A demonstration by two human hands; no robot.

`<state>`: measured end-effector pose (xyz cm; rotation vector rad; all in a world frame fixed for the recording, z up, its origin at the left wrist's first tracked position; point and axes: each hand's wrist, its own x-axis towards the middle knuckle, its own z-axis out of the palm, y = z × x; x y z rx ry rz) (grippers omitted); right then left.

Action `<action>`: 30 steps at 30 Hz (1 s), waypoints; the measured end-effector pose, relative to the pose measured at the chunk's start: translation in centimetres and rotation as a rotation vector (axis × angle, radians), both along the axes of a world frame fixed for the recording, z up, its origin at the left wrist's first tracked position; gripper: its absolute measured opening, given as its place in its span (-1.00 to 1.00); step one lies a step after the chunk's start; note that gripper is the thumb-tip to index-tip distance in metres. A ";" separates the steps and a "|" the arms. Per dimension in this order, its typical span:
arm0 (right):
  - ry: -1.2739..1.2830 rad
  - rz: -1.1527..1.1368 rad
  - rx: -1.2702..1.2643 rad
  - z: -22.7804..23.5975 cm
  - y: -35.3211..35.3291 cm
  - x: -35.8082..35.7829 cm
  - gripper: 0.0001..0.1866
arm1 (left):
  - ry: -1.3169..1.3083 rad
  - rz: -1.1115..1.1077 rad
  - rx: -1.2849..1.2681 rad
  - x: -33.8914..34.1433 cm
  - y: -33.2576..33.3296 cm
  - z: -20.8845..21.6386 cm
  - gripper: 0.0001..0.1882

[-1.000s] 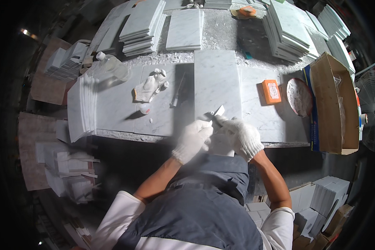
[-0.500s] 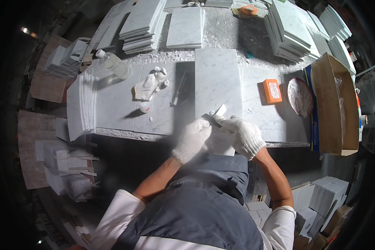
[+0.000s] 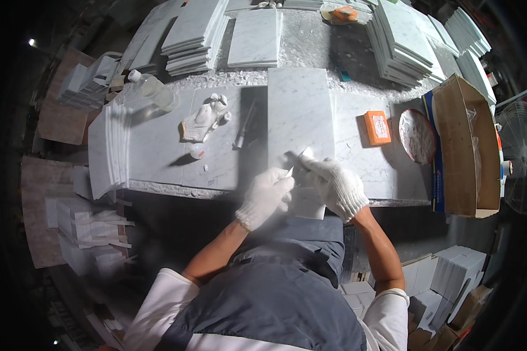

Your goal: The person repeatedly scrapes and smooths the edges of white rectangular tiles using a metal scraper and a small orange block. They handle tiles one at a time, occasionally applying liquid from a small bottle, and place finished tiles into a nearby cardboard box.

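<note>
Over the near end of a long grey-veined marble slab (image 3: 298, 105), both my hands work close together in white knit gloves. My left hand (image 3: 264, 190) is closed, pinching a small white pointed piece (image 3: 290, 172) between thumb and forefinger. My right hand (image 3: 339, 184), also closed, grips a small dark flat tool (image 3: 291, 158); its exact kind cannot be made out. A white flap (image 3: 307, 152) shows beside the right fingertips. The slab's near end reaches past the table edge toward my lap.
On the left are a spare glove (image 3: 204, 121), a syringe-like tube (image 3: 240, 137), a clear bottle (image 3: 153, 90) and upright tiles (image 3: 110, 152). To the right sit an orange box (image 3: 377, 127), a dish of white paste (image 3: 417, 136) and a cardboard carton (image 3: 465, 146). Tile stacks (image 3: 196, 35) stand behind.
My hands have drawn slightly apart; the left now has the small white piece away from the dark tool. The whole view has shifted a little, so things appear farther left.
</note>
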<state>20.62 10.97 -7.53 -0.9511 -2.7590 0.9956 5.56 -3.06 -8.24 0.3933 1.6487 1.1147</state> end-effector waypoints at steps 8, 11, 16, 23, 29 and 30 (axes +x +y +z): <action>0.190 -0.055 -0.013 -1.8 -1.9 -0.2 -0.56 | -0.040 0.021 0.018 -0.1 0.2 -0.1 -0.72; 0.240 -0.188 -0.023 -1.6 -1.9 0.0 -0.52 | -0.061 0.038 -0.006 -0.1 0.2 -0.2 -0.72; -0.028 -0.096 -0.087 -1.0 -2.1 -0.4 -0.47 | -0.014 0.038 0.005 0.0 0.2 -0.3 -0.71; 0.052 -0.115 -0.046 -0.7 -2.3 -0.3 -0.56 | -0.028 0.002 -0.002 -0.1 0.1 -0.1 -0.69; 0.057 -0.170 -0.118 -1.0 -2.1 -0.4 -0.59 | -0.041 0.023 -0.034 0.0 0.1 -0.3 -0.73; 0.045 -0.077 -0.110 -1.0 -2.0 -0.4 -0.59 | -0.007 0.019 -0.028 0.0 0.0 -0.3 -0.74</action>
